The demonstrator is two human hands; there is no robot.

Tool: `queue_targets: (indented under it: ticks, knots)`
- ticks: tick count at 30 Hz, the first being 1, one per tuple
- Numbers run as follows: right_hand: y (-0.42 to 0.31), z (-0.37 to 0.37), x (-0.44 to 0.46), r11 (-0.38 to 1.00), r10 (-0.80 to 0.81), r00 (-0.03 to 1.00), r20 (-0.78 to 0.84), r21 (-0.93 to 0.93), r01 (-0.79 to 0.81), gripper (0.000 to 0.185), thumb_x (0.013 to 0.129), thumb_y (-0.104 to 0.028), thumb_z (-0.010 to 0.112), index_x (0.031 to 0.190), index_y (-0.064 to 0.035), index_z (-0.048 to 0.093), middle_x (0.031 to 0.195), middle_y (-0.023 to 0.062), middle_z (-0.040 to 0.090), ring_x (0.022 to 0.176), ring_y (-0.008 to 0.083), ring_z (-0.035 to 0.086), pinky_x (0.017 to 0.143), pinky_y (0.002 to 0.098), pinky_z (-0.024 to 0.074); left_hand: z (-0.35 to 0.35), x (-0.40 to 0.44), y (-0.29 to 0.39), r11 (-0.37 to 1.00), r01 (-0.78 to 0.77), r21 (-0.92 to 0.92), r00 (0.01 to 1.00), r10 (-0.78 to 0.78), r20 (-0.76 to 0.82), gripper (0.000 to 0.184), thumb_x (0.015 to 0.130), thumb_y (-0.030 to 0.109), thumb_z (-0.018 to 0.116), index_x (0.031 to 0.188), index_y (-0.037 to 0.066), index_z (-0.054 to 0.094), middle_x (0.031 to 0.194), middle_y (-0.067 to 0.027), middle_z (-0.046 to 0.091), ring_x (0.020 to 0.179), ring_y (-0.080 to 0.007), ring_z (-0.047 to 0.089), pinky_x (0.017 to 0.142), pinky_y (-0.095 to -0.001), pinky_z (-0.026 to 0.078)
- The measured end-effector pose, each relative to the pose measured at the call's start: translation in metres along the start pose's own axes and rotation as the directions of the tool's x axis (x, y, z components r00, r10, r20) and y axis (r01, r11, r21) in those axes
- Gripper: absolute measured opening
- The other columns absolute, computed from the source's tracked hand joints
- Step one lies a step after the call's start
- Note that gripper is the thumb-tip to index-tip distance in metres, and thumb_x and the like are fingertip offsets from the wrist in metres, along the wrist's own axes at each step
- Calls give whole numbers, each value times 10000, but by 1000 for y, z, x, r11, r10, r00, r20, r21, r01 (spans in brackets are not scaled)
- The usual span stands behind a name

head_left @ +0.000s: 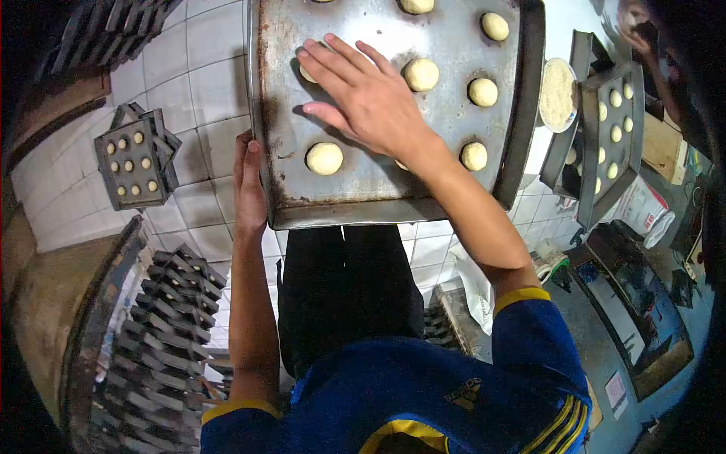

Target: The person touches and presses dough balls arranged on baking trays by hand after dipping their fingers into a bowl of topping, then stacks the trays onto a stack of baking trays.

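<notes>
A worn metal baking tray (302, 181) spans the top middle of the view, with several round, pale dough balls (324, 158) spaced across it. My left hand (250, 185) holds the tray's left side, its fingers along the outer wall. Stretched flat over the tray is my right hand (367, 98), palm down and fingers extended. Under its fingertips a dough ball (307, 74) is mostly covered; whether the palm presses on it I cannot tell. Another ball (421, 74) lies just right of my right hand, and one more is largely hidden beneath the wrist.
Right of the tray stands a bowl of pale crumbs (558, 94), beside another tray of dough balls (616, 132). On the tiled floor at left sit stacked trays with dough balls (132, 163). Many dark trays (162, 325) are piled at lower left. Part of another person (639, 30) shows at top right.
</notes>
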State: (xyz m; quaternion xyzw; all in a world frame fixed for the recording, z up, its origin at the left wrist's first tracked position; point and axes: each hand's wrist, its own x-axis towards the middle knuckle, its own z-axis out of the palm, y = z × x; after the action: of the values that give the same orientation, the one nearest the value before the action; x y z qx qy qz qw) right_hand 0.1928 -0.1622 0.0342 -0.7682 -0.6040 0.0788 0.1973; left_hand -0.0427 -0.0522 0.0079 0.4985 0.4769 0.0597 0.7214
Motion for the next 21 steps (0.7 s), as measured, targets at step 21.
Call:
queue_targets:
  ticks: [21]
  knots:
    - [180, -165, -232, 473, 809, 504, -302, -173, -864, 367, 1010, -361, 713, 1236, -82, 791, 1158, 191, 779, 1078, 377, 747, 923, 429, 562, 2, 0, 2, 995, -25, -95, 999, 29, 33, 540, 1129, 448, 495, 1470, 30, 506, 1409, -122, 585, 1339, -212, 509, 1188, -376, 357]
